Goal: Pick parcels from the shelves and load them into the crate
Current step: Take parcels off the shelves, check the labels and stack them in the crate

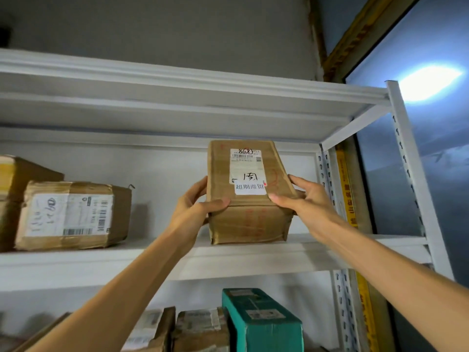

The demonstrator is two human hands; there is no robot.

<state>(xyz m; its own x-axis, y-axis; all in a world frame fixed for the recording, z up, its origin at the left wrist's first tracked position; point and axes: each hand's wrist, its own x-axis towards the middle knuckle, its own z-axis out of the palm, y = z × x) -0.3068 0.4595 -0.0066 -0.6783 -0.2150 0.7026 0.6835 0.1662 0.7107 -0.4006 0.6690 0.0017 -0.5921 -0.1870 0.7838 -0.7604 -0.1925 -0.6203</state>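
both hands grip a brown cardboard parcel [250, 219] at the right end of the middle shelf [101, 260] — the left hand [195, 207] curls round its left side, the right hand [302, 199] round its right. the parcel tilts its labelled face toward the camera, its lower edge at the shelf board. a taped parcel [73, 214] sits well apart to the left – a teal box [261, 318] stands below.

Middle shelf [76, 260]: parcel [243, 219] at right, left hand [195, 207] on its left side, right hand [304, 199] on its right side; box [71, 214] at far left, second box [15, 174] behind it. Beneath: lower boxes [261, 323].
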